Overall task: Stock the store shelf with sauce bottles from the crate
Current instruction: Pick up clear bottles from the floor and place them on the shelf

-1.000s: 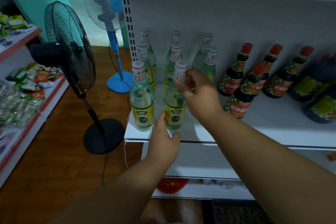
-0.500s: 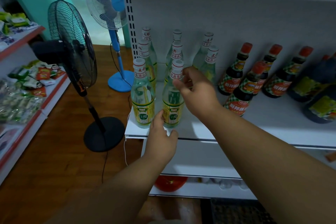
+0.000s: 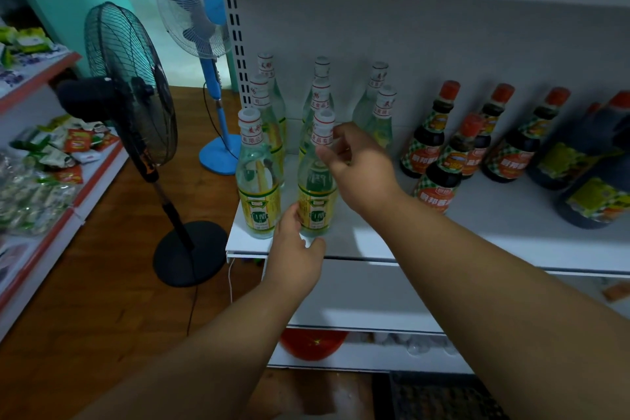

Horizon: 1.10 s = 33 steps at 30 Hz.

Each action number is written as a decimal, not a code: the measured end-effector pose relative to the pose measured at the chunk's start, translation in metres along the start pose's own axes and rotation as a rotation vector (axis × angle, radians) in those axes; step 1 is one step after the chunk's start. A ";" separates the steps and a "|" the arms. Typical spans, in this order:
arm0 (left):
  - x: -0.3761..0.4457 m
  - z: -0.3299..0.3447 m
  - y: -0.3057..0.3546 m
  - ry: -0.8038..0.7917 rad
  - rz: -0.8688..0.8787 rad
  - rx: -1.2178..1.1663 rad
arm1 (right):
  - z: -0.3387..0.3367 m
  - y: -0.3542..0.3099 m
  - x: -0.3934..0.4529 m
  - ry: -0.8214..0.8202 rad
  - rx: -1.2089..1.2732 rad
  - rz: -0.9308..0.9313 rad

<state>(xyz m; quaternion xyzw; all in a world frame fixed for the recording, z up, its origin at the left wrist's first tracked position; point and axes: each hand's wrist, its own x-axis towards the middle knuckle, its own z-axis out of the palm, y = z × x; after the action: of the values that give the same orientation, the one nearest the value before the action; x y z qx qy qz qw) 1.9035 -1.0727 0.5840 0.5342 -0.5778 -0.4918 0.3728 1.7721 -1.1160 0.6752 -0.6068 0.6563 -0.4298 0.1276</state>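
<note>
Eight clear bottles (image 3: 259,177), two fans (image 3: 131,85)

This is a small grocery shop. A white metal shelf (image 3: 443,235) with a slotted upright carries rows of identical clear bottles (image 3: 259,181) with yellow labels, and beside them dark sauce bottles (image 3: 431,143) with red caps and larger dark jugs (image 3: 593,191). Across the wooden floor (image 3: 102,266), a red-edged shelf (image 3: 44,242) holds packets of snacks (image 3: 41,187). Two pedestal fans, one black (image 3: 129,89) and one blue (image 3: 208,20), stand in the aisle.

The right hand (image 3: 358,164) hides the clear bottle's (image 3: 315,187) neck.
</note>
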 end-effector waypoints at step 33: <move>0.037 0.184 0.067 -0.144 0.035 0.141 | -0.141 0.166 -0.032 0.071 0.062 0.458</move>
<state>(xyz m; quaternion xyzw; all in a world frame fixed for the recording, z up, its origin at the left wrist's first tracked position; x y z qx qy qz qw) 1.7056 -1.0812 0.6015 0.5120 -0.6455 -0.4805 0.3005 1.5683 -1.0469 0.6289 -0.4224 0.7675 -0.4305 0.2172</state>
